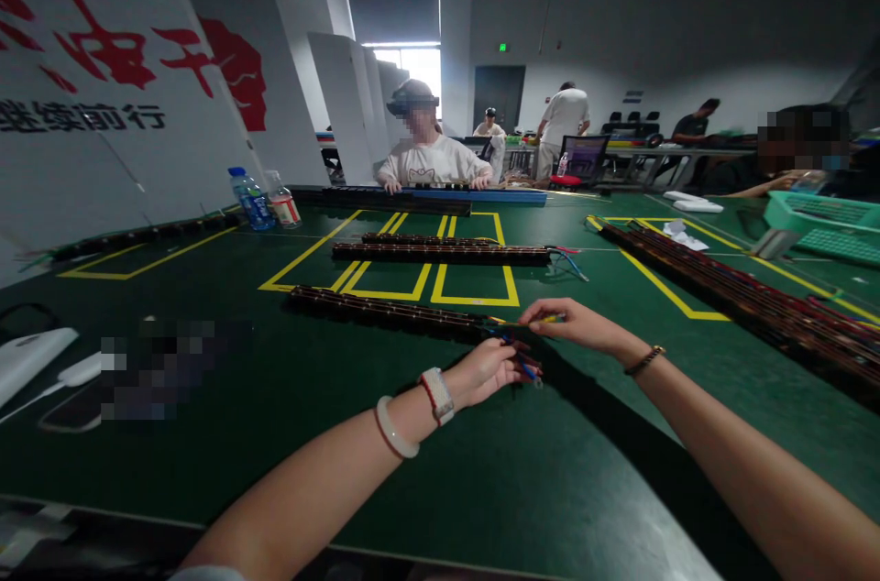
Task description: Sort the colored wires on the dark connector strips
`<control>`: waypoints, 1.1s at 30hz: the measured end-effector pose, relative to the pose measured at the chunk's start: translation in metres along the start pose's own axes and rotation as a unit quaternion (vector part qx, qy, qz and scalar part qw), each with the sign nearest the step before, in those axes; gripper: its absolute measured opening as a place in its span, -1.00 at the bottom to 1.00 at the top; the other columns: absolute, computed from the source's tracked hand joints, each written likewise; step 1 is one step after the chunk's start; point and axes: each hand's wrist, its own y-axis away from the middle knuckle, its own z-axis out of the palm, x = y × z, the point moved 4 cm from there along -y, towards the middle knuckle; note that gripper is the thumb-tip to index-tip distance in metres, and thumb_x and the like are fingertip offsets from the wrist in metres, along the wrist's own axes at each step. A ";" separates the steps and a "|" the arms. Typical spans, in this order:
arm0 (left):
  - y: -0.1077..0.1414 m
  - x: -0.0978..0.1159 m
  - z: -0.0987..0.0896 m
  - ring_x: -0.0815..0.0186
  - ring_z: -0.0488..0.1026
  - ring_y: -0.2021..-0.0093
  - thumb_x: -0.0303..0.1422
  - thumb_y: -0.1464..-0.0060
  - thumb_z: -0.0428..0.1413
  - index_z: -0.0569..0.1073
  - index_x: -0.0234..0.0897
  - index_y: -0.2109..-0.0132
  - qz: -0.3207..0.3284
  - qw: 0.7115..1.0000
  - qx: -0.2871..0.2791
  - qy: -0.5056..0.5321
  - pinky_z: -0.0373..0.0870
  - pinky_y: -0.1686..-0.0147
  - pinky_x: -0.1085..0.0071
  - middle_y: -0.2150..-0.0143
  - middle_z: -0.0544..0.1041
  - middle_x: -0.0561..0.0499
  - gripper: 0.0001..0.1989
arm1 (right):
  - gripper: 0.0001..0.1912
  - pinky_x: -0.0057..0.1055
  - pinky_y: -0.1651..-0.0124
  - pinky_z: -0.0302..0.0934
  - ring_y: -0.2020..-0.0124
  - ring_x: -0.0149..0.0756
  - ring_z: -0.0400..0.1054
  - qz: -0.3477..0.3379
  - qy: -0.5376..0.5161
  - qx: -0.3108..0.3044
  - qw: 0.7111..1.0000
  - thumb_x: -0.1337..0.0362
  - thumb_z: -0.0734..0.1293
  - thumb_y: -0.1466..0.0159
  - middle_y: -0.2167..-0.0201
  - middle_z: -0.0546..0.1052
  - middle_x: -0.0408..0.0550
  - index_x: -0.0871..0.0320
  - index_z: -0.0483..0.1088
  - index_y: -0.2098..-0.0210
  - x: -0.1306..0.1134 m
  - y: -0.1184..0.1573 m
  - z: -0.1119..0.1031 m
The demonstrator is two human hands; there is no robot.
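A long dark wired strip point(391, 311) lies on the green table in front of me, its right end close to my hands. At that end my left hand point(487, 372) is closed around the coloured wires point(528, 370), mostly blue, with a small metal-looking tip below the fingers. My right hand point(574, 323) pinches a yellow-green wire point(552, 319) just above and to the right of the left hand. Exactly how the fingers sit on the thin wires is hard to make out. Farther back, more dark strips point(440, 252) lie side by side, with loose wire ends point(570, 260) on the right.
Yellow tape point(474, 301) marks boxes on the table point(426, 489). A bundle of dark strips point(742, 306) lies at right, near a green basket point(831, 228). Two bottles point(256, 201) stand at back left, a phone-like object point(75, 416) nearer. A person point(440, 161) sits opposite.
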 end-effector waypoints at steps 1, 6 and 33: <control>0.000 0.000 0.000 0.26 0.52 0.35 -0.53 -0.18 -0.03 0.39 -0.43 0.17 -0.002 1.000 0.001 -0.001 0.38 0.23 0.30 0.35 0.54 -0.17 -0.87 | -0.63 -0.33 0.02 0.20 0.13 -0.25 0.37 0.016 0.009 -0.015 1.000 0.04 0.27 -0.22 0.17 0.52 -0.02 0.20 0.46 0.17 0.007 0.007 -0.001; 0.000 0.000 0.001 0.24 0.54 0.33 -0.50 -0.23 -0.10 0.34 -0.42 0.20 -0.008 1.000 0.009 -0.012 0.40 0.20 0.28 0.35 0.54 -0.18 -0.86 | -0.60 -0.27 0.00 0.20 0.08 -0.21 0.36 0.042 0.139 0.079 0.986 0.04 0.26 -0.25 0.11 0.51 0.04 0.17 0.45 0.06 0.029 0.012 0.005; 0.000 0.001 0.004 0.45 0.43 0.47 -0.45 -0.21 0.01 0.42 -0.40 0.39 -0.026 0.997 0.071 0.025 0.39 0.33 0.52 0.43 0.52 -0.04 -0.79 | -0.72 -0.32 0.18 0.19 0.21 -0.17 0.39 0.091 0.510 0.057 0.853 0.47 0.15 -0.28 0.20 0.48 0.24 0.28 0.42 0.10 -0.038 0.024 0.085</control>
